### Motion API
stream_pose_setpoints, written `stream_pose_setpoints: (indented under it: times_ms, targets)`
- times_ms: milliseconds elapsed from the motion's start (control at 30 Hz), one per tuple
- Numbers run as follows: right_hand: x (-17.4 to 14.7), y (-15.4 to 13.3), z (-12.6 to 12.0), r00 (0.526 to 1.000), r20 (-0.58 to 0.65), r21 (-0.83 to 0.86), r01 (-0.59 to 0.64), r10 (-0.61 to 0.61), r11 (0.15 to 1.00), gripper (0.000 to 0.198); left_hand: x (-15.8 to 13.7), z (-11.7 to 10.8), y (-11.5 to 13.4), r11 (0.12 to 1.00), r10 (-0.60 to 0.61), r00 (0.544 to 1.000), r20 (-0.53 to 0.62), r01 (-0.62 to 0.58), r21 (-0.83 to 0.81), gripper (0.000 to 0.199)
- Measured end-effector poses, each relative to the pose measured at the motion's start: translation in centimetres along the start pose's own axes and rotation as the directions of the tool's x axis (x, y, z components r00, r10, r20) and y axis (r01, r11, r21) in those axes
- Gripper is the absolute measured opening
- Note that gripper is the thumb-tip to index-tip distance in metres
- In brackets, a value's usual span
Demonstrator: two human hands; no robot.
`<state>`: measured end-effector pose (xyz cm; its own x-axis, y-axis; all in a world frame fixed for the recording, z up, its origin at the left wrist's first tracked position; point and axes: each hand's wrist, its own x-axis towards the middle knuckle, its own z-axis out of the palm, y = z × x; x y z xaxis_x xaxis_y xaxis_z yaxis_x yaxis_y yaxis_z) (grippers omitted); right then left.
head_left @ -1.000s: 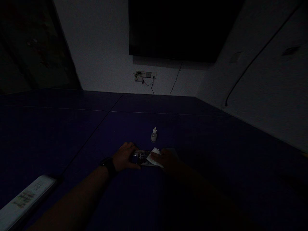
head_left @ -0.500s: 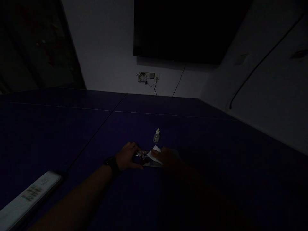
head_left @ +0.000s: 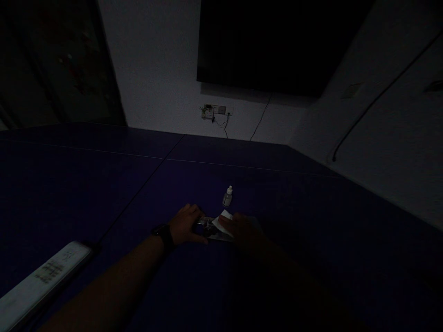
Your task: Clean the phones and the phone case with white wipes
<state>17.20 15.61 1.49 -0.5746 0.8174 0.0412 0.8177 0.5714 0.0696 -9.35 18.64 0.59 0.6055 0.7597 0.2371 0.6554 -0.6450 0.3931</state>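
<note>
A flat rectangular piece with a dark and light picture on it [head_left: 208, 227] lies on the dark blue table [head_left: 138, 159]. My left hand [head_left: 185, 225], with a dark watch at the wrist, grips its left end between thumb and fingers. With my right hand [head_left: 238, 227] I press a folded white tissue or cloth [head_left: 223, 221] onto its face; the fingers are closed on the white piece. The right end of the flat piece is mostly hidden by that hand. Just beyond it stands a small clear bottle with a white cap [head_left: 227, 198].
A long white box with printed marks [head_left: 48, 274] lies at the lower left. Behind the table, a wall carries a large dark screen [head_left: 273, 46], sockets with cables [head_left: 218, 110] and a thick dark cable [head_left: 377, 103] on the right. The room is very dim.
The whole view has shifted slightly, so things sit a little farther right. My hands keep the same hold on the flat piece and the white tissue or cloth.
</note>
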Motion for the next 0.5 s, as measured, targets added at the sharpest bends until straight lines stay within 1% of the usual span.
stream_pose_setpoints:
  times_ms: [67, 200, 267, 300, 433, 500]
  targets:
    - [0.0, -0.1, -0.1, 1.0, 0.002, -0.007, 0.001, -0.001, 1.0, 0.05, 0.0, -0.1, 0.1, 1.0, -0.008, 1.0, 0.0, 0.008, 0.004, 0.071]
    - [-1.8, -0.3, 0.5, 0.991, 0.004, 0.018, 0.135, -0.135, 0.991, 0.053, -0.1, -0.2, 0.1, 1.0, -0.01, 1.0, 0.0, 0.01, 0.006, 0.072]
    - [-2.1, -0.4, 0.6, 0.985, 0.003, 0.029, 0.17, -0.17, 0.985, 0.055, -0.1, -0.2, 0.1, 1.0, -0.004, 1.0, 0.002, 0.004, 0.014, 0.073]
    - [-1.9, -0.4, 0.6, 0.987, 0.004, 0.028, 0.16, -0.16, 0.987, 0.054, -0.1, -0.2, 0.1, 1.0, 0.0, 1.0, 0.004, 0.0, 0.018, 0.073]
    - [0.1, -0.6, -0.2, 0.998, -0.012, -0.009, 0.056, -0.056, 0.998, 0.052, -0.1, -0.2, 0.2, 0.999, -0.002, 1.0, 0.007, 0.001, 0.033, 0.075]
    - [0.5, -0.8, -0.5, 0.998, 0.007, -0.025, 0.063, -0.063, 0.998, 0.051, -0.1, -0.3, 0.2, 0.999, -0.007, 1.0, 0.004, 0.007, 0.041, 0.074]
